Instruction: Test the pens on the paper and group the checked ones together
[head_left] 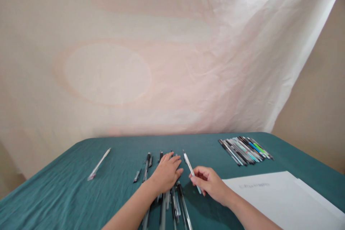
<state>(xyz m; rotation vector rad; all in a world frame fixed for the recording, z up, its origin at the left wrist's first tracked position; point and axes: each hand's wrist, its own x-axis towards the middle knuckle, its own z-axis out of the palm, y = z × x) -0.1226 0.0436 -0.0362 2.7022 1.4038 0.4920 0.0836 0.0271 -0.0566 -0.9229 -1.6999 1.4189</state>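
My right hand (208,182) pinches a slim white pen (189,164), tilted with its tip pointing up and away from me. Palm down, with fingers spread, my left hand (167,173) rests over a loose group of pens (163,214) in the middle. It hides part of them, and I cannot tell whether it presses on any. Clear-barrelled pens with black parts stick out in front of and behind this hand. Left of it lies a dark-capped pen (147,167), with a short pen cap (137,175) beside it.
A dark green cloth (61,187) covers the table. One white pen (99,164) lies alone at left. A neat row of pens (244,151) sits at the back right. White paper sheets (280,201) with faint writing lie at front right. A pale curtain (172,79) hangs behind.
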